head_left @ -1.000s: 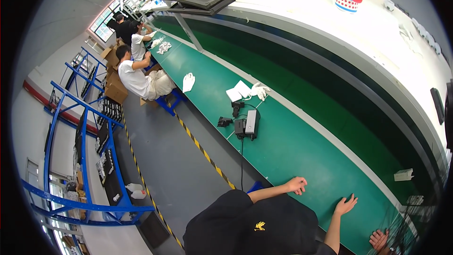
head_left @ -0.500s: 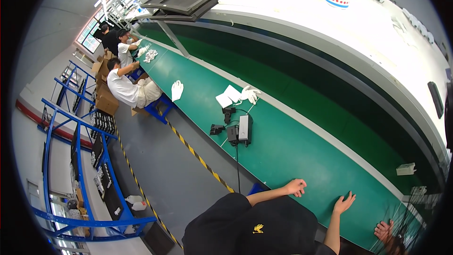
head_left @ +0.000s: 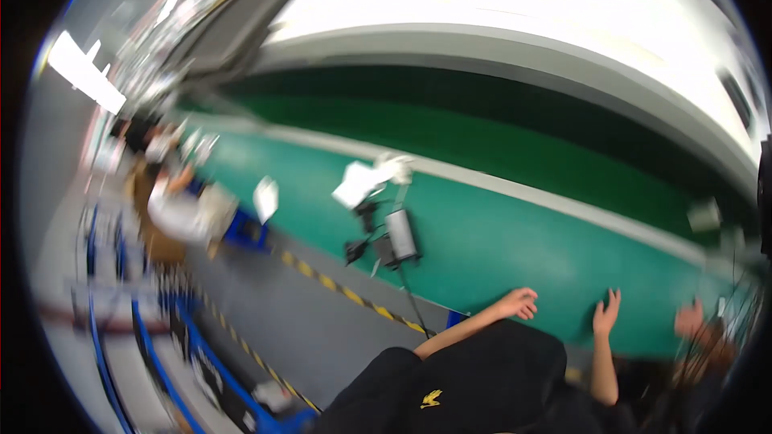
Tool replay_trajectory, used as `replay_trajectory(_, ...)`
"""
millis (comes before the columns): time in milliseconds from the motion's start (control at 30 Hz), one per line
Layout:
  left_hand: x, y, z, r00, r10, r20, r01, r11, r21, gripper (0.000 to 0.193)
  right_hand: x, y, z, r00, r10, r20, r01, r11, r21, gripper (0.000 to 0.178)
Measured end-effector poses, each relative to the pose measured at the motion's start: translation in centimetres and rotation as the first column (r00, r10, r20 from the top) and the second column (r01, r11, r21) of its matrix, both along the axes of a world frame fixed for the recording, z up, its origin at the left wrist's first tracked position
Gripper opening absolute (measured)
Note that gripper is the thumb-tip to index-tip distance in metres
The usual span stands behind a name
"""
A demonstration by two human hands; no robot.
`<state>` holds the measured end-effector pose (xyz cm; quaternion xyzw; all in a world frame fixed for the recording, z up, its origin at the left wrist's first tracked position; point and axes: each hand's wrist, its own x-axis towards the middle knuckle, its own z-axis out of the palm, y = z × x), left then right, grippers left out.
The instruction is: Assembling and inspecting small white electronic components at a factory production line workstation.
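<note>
My left hand (head_left: 517,303) is over the near edge of the green bench (head_left: 482,253), its fingers loosely bent and apart, with nothing visible in it. To its right, my right hand (head_left: 607,313) is raised with fingers stretched and the palm bare. Neither one touches any object. Nearest on the left is a grey and black boxy device (head_left: 399,233) with a black cable, beside black plug-like parts (head_left: 355,251). Behind them lie white sheets (head_left: 354,185) and a white glove (head_left: 394,167). The picture is smeared by motion.
Another person's hand (head_left: 689,320) rests at the bench's right end. Farther left, a seated person in white (head_left: 181,213) is next to a white glove or cloth (head_left: 265,198). A white raised surface (head_left: 482,0) runs along the back. Blue racks (head_left: 145,337) stand at lower left.
The whole view has swung and tilted, shifting the bench things leftward and levelling the bench. My hands stay empty; the right hand's fingers now point more upward.
</note>
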<state>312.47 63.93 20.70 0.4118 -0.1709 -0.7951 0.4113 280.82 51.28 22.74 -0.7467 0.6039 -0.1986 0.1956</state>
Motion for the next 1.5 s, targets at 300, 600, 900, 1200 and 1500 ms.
replay_trajectory(300,2.9,-1.2,1.8,0.994,-0.102,-0.045,0.102,0.995,-0.002,0.034,-7.1,22.4,-4.8,0.129,-0.972,-0.197,0.949,0.063,0.31,0.041)
replay_trajectory(600,3.9,-5.6,2.8,0.817,-0.551,-0.17,0.567,0.821,0.064,0.037,-0.6,21.7,0.4,0.365,-0.887,-0.283,0.589,-0.015,0.808,0.046)
replay_trajectory(900,-0.7,-6.8,5.0,0.835,-0.347,0.426,0.381,0.925,0.007,0.038,-4.9,19.6,-4.6,0.791,-0.506,-0.344,0.541,0.316,0.779,0.047)
replay_trajectory(1200,-9.3,-8.3,6.0,0.784,-0.317,0.534,0.405,0.913,-0.054,0.031,-9.7,19.7,-3.7,0.841,-0.491,-0.227,0.349,0.172,0.921,0.056)
replay_trajectory(1500,-0.1,-3.2,-1.9,0.136,-0.532,0.836,0.848,0.498,0.179,0.037,-12.5,26.3,0.6,0.316,-0.946,0.068,-0.514,-0.11,0.85,0.028)
